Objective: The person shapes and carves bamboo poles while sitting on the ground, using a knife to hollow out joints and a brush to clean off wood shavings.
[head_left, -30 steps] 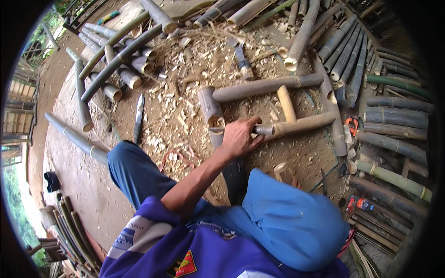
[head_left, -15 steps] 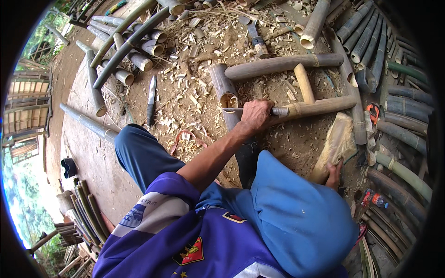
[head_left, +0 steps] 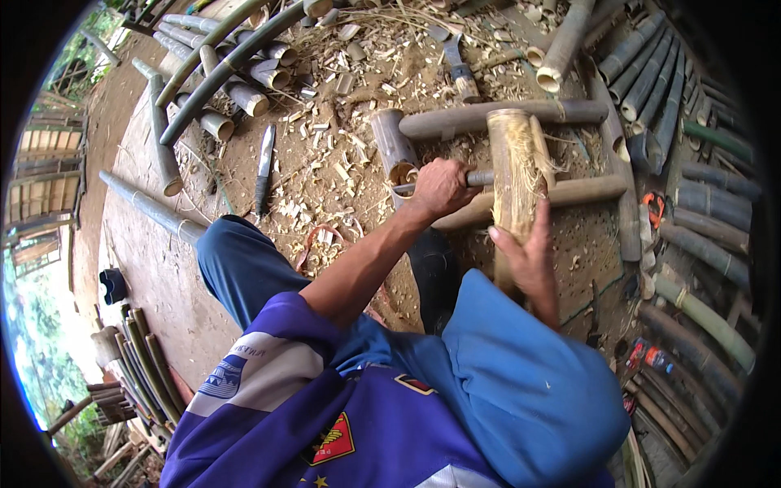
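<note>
My left hand (head_left: 443, 189) is closed round a chisel (head_left: 482, 177), which lies nearly level. Its blade tip is at the open cut end of a short bamboo post (head_left: 392, 137), part of a bamboo frame (head_left: 455, 120). A thick, pale wooden block (head_left: 514, 175) with frayed fibres stands upright in the view, close to the chisel's butt end; whether they touch I cannot tell. My right hand (head_left: 533, 260) grips the block's lower part, thumb on one side and fingers on the other. Slightly blurred, the block hides part of the frame's rails.
A billhook (head_left: 461, 73) lies beyond the frame, and a knife (head_left: 264, 167) lies to the left among wood chips. Bamboo poles (head_left: 232, 89) are piled at the far left, with more bamboo (head_left: 712, 195) along the right. An orange-handled tool (head_left: 653, 207) and a plastic bottle (head_left: 657, 358) are also right.
My right hand has swung the wooden block up and left, from beside my right knee to the chisel's butt end. My left hand keeps the chisel at the bamboo post.
</note>
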`<action>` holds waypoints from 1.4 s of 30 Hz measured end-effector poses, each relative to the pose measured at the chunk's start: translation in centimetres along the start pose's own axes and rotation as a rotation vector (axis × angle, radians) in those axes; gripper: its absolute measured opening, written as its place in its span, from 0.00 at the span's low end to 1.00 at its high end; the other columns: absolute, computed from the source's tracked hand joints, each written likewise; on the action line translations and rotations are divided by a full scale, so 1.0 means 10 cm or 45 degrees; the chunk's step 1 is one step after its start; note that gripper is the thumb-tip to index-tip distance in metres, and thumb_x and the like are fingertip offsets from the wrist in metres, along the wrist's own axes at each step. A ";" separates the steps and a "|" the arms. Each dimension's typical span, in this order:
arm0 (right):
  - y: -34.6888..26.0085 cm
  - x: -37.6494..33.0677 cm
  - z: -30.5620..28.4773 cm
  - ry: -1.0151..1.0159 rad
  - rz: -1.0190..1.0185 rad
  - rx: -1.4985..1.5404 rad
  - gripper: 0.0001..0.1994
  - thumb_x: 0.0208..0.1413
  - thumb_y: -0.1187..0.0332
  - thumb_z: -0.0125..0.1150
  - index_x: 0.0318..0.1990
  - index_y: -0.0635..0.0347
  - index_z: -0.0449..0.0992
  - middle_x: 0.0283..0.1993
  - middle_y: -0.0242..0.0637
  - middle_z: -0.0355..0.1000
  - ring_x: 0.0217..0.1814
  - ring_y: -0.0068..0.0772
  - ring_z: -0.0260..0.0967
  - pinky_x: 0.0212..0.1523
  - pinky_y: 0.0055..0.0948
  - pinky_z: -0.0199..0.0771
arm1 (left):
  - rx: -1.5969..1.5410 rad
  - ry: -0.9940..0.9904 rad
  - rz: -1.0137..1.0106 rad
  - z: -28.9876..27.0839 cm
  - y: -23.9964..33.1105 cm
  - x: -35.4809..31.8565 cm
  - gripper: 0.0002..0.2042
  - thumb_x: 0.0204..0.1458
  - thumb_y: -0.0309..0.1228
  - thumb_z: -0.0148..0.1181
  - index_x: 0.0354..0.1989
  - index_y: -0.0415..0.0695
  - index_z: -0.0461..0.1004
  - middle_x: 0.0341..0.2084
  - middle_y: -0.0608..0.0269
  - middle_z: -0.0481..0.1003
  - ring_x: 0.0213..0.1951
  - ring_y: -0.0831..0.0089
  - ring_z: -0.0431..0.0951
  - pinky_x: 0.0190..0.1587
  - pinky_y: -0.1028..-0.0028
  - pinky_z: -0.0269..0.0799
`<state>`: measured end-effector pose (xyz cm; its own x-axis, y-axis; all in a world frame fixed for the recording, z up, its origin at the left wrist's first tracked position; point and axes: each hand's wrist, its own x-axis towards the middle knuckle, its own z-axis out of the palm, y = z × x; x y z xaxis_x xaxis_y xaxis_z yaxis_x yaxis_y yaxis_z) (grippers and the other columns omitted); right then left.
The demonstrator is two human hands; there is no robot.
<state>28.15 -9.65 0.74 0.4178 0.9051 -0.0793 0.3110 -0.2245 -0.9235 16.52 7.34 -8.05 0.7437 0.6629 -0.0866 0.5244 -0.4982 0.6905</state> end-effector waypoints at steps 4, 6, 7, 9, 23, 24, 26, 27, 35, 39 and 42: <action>-0.78 -0.02 -0.29 0.190 0.027 0.360 0.43 0.53 0.72 0.64 0.74 0.63 0.45 0.68 0.53 0.57 0.66 0.44 0.63 0.65 0.41 0.64 | -0.044 0.039 0.043 -0.17 -0.07 -0.10 0.10 0.47 0.40 0.67 0.29 0.47 0.80 0.24 0.50 0.79 0.30 0.48 0.81 0.34 0.54 0.77; -0.91 -0.04 -0.34 0.585 -0.210 0.258 0.40 0.56 0.69 0.58 0.72 0.68 0.45 0.60 0.58 0.66 0.53 0.46 0.71 0.55 0.41 0.74 | -0.151 0.086 0.071 -0.18 0.00 -0.15 0.11 0.46 0.40 0.66 0.28 0.46 0.78 0.24 0.49 0.78 0.31 0.47 0.80 0.34 0.53 0.76; -0.70 0.00 -0.32 0.648 -0.400 0.161 0.39 0.55 0.68 0.60 0.71 0.68 0.48 0.58 0.58 0.67 0.53 0.48 0.72 0.56 0.43 0.74 | -0.170 0.092 0.082 -0.19 0.07 -0.15 0.11 0.46 0.40 0.66 0.28 0.46 0.78 0.24 0.49 0.78 0.31 0.47 0.80 0.34 0.53 0.76; -0.52 0.09 -0.13 0.499 -0.437 -0.041 0.40 0.52 0.68 0.63 0.71 0.66 0.51 0.58 0.60 0.67 0.56 0.54 0.70 0.59 0.45 0.71 | -0.228 0.263 0.219 -0.20 0.12 -0.19 0.10 0.44 0.37 0.66 0.27 0.44 0.77 0.26 0.49 0.77 0.31 0.47 0.80 0.34 0.54 0.76; -0.09 0.08 -0.21 0.180 0.246 0.360 0.51 0.51 0.72 0.71 0.73 0.74 0.37 0.65 0.58 0.59 0.59 0.41 0.68 0.57 0.31 0.75 | -0.745 -0.421 -0.164 -0.72 -0.25 0.94 0.18 0.56 0.48 0.64 0.26 0.44 0.79 0.15 0.66 0.73 0.17 0.79 0.69 0.17 0.74 0.66; -0.08 0.10 -0.29 0.187 0.249 0.348 0.51 0.51 0.72 0.71 0.73 0.74 0.37 0.65 0.58 0.59 0.59 0.41 0.68 0.57 0.31 0.75 | -0.815 -0.580 -0.115 -0.66 -0.25 0.97 0.18 0.56 0.47 0.65 0.25 0.44 0.78 0.15 0.66 0.74 0.15 0.80 0.69 0.16 0.74 0.64; -0.15 0.23 -0.35 0.188 0.086 0.303 0.53 0.50 0.72 0.72 0.74 0.73 0.36 0.65 0.58 0.60 0.57 0.42 0.70 0.53 0.31 0.77 | -0.646 -0.781 -0.205 -0.54 -0.43 1.06 0.18 0.57 0.46 0.65 0.23 0.44 0.78 0.16 0.67 0.75 0.12 0.82 0.66 0.13 0.76 0.60; -0.22 0.30 -0.35 0.178 0.088 0.308 0.53 0.50 0.72 0.72 0.74 0.73 0.36 0.65 0.58 0.60 0.57 0.42 0.70 0.53 0.31 0.77 | -0.646 -0.777 -0.215 -0.52 -0.51 1.06 0.18 0.57 0.46 0.65 0.23 0.44 0.78 0.16 0.67 0.75 0.12 0.82 0.66 0.13 0.76 0.60; -0.42 0.95 0.10 -0.159 -0.173 -0.510 0.50 0.48 0.72 0.68 0.76 0.62 0.42 0.72 0.56 0.54 0.75 0.46 0.52 0.71 0.42 0.57 | -0.876 -0.566 0.210 -0.53 -0.55 0.86 0.14 0.60 0.42 0.61 0.29 0.45 0.79 0.20 0.70 0.77 0.20 0.82 0.73 0.22 0.76 0.70; -0.85 1.01 -0.11 -0.254 -0.194 -0.156 0.48 0.48 0.72 0.68 0.75 0.63 0.45 0.69 0.56 0.59 0.71 0.49 0.60 0.72 0.42 0.57 | -0.773 -0.517 0.080 -0.67 -0.50 0.72 0.08 0.60 0.36 0.59 0.36 0.44 0.79 0.24 0.71 0.79 0.25 0.83 0.75 0.26 0.74 0.75; -1.08 0.98 -0.10 0.029 -0.333 -0.003 0.38 0.51 0.74 0.64 0.70 0.65 0.54 0.61 0.58 0.66 0.59 0.50 0.71 0.60 0.42 0.75 | -0.753 -0.577 0.006 -0.71 -0.53 0.71 0.07 0.60 0.33 0.60 0.40 0.45 0.79 0.25 0.70 0.80 0.25 0.84 0.76 0.26 0.75 0.74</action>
<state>29.73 1.28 10.34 0.3421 0.9241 0.1703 0.4131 0.0149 -0.9106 16.05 18.70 -7.22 0.9106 0.3024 -0.2815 0.3048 -0.0317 0.9519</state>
